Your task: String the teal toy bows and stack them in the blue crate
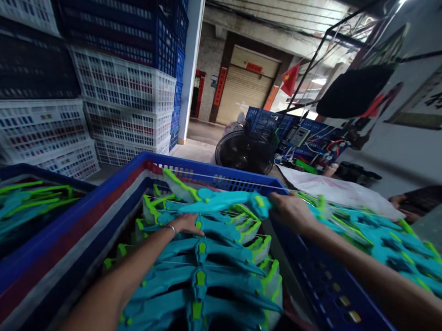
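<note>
Several teal plastic winged toy parts (pixel 201 280) with lime-green trim are stacked in rows in a blue crate (pixel 132 172) lined with striped cloth. One more teal winged part (pixel 223 201) lies tilted across the top at the far end of the stack. My right hand (pixel 292 212), slightly blurred, is closed around its right end. My left hand (pixel 187 223), a bracelet at the wrist, rests on the stack just below that part, fingers stretched out. Thin pale strands run across the crate.
More teal and green parts lie to the right (pixel 388 240) and in another crate (pixel 26 205) at the left. White and blue crates (pixel 124 86) are piled behind. A black fan (pixel 244 152) stands beyond the crate, and another person's arm (pixel 411 200) shows at the right.
</note>
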Tool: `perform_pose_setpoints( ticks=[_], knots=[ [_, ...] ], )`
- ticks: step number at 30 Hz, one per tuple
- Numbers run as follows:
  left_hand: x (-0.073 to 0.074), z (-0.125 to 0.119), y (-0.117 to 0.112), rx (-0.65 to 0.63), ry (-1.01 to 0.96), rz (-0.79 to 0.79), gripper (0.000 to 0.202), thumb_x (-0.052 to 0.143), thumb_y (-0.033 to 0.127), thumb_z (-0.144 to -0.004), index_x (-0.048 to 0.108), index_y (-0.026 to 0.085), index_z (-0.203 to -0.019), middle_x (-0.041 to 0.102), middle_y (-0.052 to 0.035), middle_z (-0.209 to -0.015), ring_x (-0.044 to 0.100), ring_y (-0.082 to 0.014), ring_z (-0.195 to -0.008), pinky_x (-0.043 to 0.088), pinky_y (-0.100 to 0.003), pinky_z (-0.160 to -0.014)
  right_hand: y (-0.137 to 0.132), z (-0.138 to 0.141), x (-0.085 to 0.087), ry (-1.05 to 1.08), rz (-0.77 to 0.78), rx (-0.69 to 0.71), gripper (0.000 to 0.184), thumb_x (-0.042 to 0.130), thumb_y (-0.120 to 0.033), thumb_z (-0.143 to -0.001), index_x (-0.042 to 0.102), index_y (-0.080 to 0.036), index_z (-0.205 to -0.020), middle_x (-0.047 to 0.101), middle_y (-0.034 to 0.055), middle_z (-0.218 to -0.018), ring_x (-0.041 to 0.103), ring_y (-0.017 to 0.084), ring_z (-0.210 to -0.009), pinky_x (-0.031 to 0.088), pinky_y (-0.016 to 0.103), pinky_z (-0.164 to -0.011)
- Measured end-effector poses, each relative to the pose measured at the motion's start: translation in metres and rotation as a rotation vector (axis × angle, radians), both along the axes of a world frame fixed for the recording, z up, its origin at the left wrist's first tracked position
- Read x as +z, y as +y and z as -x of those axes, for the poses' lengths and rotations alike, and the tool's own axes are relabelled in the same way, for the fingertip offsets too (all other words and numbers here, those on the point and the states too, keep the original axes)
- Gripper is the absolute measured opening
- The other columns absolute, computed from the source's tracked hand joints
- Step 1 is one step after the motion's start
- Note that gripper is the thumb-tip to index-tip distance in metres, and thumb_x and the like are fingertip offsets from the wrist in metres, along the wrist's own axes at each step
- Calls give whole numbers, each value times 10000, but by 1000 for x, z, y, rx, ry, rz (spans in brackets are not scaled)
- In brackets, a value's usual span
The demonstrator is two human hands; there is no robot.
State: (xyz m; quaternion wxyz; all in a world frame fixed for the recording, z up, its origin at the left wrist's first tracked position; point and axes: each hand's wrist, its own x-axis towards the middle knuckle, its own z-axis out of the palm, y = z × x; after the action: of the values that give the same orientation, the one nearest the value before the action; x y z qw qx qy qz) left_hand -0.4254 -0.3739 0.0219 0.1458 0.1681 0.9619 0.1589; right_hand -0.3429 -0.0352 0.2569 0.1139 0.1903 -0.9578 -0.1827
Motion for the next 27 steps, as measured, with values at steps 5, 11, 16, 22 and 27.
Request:
perform_pose_setpoints(
  ticks=[5, 11, 16, 22, 27],
  knots=[
    [2, -2, -3, 6, -18, -2, 1006, 738, 776, -681, 534, 150, -1442, 508, -221, -1518, 513, -434, -1369, 430, -505, -1136, -97, 77, -90, -204, 54, 15, 267, 546, -181, -911, 616, -125, -1163, 750, 137, -1070, 700, 232, -981, 415, 274, -777],
    [4, -1, -8, 22, 6, -9, 932, 696, 784, -725, 563, 156, -1401, 585, -207, -1442, 568, -424, -1313, 473, -491, -1084, -119, 121, -161, -305, 113, -33, 345, 505, -166, -925, 573, -94, -1256, 731, 153, -1141, 702, 245, -1045, 452, 276, -770],
    [0, -14, -6, 37, 63, -8, 876, 682, 787, -748, 592, 130, -1320, 606, -221, -1383, 564, -424, -1295, 446, -523, -1103, -113, 133, -185, -325, 129, -41, 372, 454, -125, -940, 563, -96, -1294, 721, 167, -1140, 687, 269, -1085, 461, 306, -810],
    [-14, -48, 8, 111, 138, -16, 831, 569, 668, -914, 430, 111, -1515, 384, -216, -1618, 298, -399, -1527, 243, -599, -1251, -111, 151, -204, -330, 166, -25, 315, 445, -118, -954, 599, -114, -1230, 708, 162, -1159, 680, 261, -1083, 460, 314, -840],
    [-22, -61, 18, 151, 159, 43, 797, 541, 597, -963, 405, 65, -1541, 393, -227, -1612, 317, -393, -1519, 233, -599, -1262, -115, 160, -217, -330, 190, -20, 309, 454, -100, -946, 594, -109, -1221, 709, 157, -1150, 683, 251, -1059, 454, 315, -835]
  ],
)
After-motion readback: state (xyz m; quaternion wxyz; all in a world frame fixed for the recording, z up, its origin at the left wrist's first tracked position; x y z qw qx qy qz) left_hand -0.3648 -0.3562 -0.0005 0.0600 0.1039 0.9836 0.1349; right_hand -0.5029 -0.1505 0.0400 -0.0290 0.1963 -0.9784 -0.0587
